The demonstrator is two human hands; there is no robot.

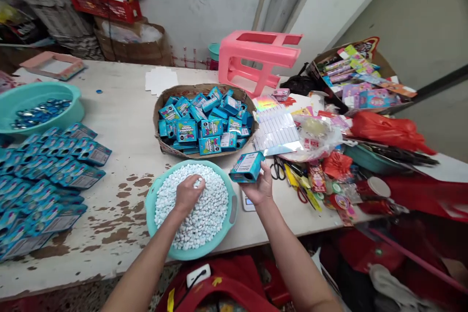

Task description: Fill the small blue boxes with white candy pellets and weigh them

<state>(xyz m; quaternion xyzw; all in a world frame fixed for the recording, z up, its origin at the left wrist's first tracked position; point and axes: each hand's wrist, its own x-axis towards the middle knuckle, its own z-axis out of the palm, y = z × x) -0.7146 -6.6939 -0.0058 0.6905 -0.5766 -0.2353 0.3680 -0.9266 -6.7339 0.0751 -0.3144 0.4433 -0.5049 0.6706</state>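
My left hand (189, 192) is in the turquoise basin (151, 204), its fingers curled together on the small pale candies (214, 200); whether anything is pinched between them is hidden. To the right of the basin, my right hand (262, 186) holds up a blue box (247, 166) by its right end, tilted, with a dark opening on the side facing me. Behind the basin stands an oval cardboard tray (252, 142) heaped with similar blue boxes (187, 130). Partly under my right hand lies a small white scale (247, 202).
Rows of blue boxes (66, 161) and a basin of shiny blue pieces (71, 112) stand at left. A pink stool (228, 56) lies behind. Scissors (278, 168), a sticker sheet (276, 131), bags and a carton (318, 70) of packets crowd the right.
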